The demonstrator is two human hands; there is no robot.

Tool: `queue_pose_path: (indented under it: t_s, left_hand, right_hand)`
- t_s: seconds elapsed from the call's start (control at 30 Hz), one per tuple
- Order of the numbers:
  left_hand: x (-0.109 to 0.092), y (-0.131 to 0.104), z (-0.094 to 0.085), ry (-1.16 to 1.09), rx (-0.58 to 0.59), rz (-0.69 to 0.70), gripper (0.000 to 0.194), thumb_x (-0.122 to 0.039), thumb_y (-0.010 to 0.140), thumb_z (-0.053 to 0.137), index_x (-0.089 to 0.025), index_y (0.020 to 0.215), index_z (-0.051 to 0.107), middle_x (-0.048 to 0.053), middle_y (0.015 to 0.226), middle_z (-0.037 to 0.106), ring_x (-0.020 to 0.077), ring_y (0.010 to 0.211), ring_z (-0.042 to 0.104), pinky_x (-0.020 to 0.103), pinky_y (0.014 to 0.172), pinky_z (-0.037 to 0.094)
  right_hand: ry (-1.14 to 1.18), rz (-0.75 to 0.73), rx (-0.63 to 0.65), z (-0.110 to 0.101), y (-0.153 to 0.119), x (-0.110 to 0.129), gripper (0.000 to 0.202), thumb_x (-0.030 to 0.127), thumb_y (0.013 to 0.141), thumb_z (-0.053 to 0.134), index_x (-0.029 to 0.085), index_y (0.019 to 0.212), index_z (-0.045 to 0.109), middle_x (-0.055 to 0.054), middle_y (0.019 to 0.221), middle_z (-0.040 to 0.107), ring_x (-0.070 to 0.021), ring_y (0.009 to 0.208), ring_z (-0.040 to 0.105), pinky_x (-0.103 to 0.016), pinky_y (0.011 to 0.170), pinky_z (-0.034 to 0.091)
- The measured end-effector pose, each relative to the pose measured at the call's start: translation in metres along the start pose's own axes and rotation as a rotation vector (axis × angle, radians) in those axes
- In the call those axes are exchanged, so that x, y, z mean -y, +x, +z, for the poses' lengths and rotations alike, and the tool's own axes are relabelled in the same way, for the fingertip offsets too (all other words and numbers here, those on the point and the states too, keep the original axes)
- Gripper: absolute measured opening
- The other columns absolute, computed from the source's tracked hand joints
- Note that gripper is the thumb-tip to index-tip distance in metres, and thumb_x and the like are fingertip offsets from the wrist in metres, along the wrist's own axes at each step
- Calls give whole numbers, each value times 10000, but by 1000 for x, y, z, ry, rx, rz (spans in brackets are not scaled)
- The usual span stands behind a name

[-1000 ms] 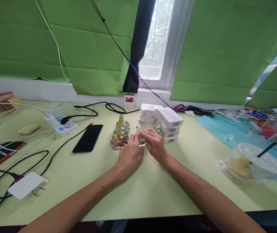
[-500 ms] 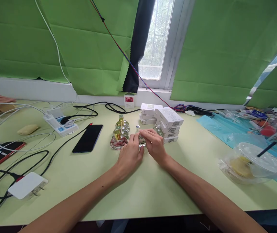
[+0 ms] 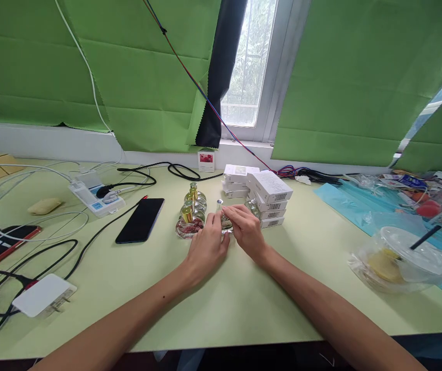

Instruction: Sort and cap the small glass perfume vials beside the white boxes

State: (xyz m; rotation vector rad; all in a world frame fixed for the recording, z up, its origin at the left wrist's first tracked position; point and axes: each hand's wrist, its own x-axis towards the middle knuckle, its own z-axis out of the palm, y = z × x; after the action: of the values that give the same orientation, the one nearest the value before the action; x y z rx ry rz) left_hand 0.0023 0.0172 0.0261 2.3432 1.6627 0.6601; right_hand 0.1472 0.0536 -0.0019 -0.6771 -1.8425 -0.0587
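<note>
Both hands meet at a glass bottle (image 3: 226, 224) on the table, and they hide much of it. My left hand (image 3: 208, 248) is closed around its near left side. The fingers of my right hand (image 3: 248, 229) are pinched together at its top; anything tiny between them is too small to tell. Another silvery bottle top (image 3: 219, 204) shows just behind the hands. To the left stand several glass bottles with gold tops (image 3: 187, 214). On the right, a glass bottle (image 3: 252, 207) stands against stacked white boxes (image 3: 270, 186).
A black phone (image 3: 140, 220) lies left of the bottles. Farther left are a power strip (image 3: 97, 198), looped cables and a white charger (image 3: 45, 294). On the right are a lidded plastic cup (image 3: 414, 252) and blue sheeting (image 3: 346, 203). A small box (image 3: 206, 161) stands behind.
Another person's hand at the far left has gone out of view, uncovering a yellowish box. My two hands have hardly moved.
</note>
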Motion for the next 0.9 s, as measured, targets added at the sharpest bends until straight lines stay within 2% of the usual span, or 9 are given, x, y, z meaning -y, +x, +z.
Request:
queue_pose_path:
  t_s: [0.23, 0.9]
  left_hand:
    - [-2, 0, -1, -8, 1, 4, 447, -233, 948, 464, -130, 1382, 426, 168, 1306, 566, 316, 1175, 630, 367, 798, 525]
    - [0, 0, 0, -8, 8, -1, 465, -238, 945, 460, -138, 1396, 416, 172, 1299, 560, 319, 1151, 637, 378, 796, 529]
  right_hand:
    - [-10, -22, 17, -2, 1, -2, 432, 72, 998, 424, 252, 1334, 628, -68, 1065, 755, -211, 962, 632, -387, 850, 578]
    - [24, 60, -27, -1, 2, -1, 319, 147, 1020, 464, 243, 1232, 683, -65, 996, 761, -196, 951, 670, -348, 832, 582]
